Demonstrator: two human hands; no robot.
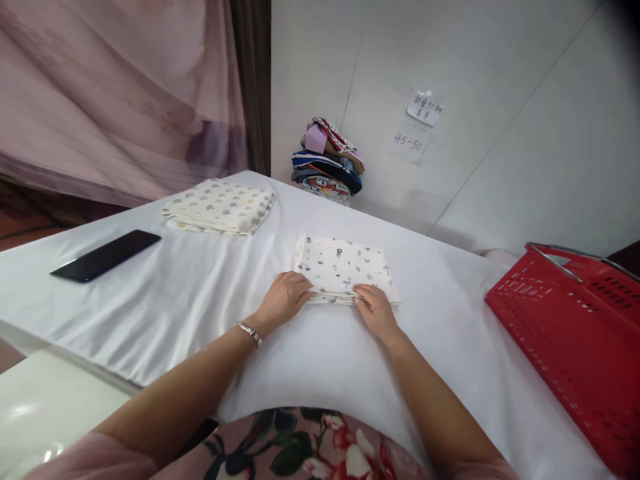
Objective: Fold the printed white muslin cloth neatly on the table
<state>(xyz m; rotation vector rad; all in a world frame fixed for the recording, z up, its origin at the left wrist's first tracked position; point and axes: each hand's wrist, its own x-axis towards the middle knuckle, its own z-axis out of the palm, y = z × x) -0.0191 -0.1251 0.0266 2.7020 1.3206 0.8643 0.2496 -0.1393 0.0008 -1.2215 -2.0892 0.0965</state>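
A white cloth with small printed figures [345, 263] lies folded into a rectangle on the table in front of me. At its near left corner, my left hand [285, 297] is closed on the folded edge, with a bracelet on the wrist. My right hand [375, 308] pinches the same near edge further right, thumb below and fingers on top. Several layers show along that edge. Farther left lies a second folded cloth [220, 207], cream with grey and yellow prints, touched by neither hand.
A dark phone [107, 255] lies on the left of the white-covered table [440, 373]. A red plastic basket [565, 333] with a metal handle stands at the right. Beyond the far edge is a stack of folded clothes [327, 163] against the wall. A pink curtain [125, 100] hangs at left.
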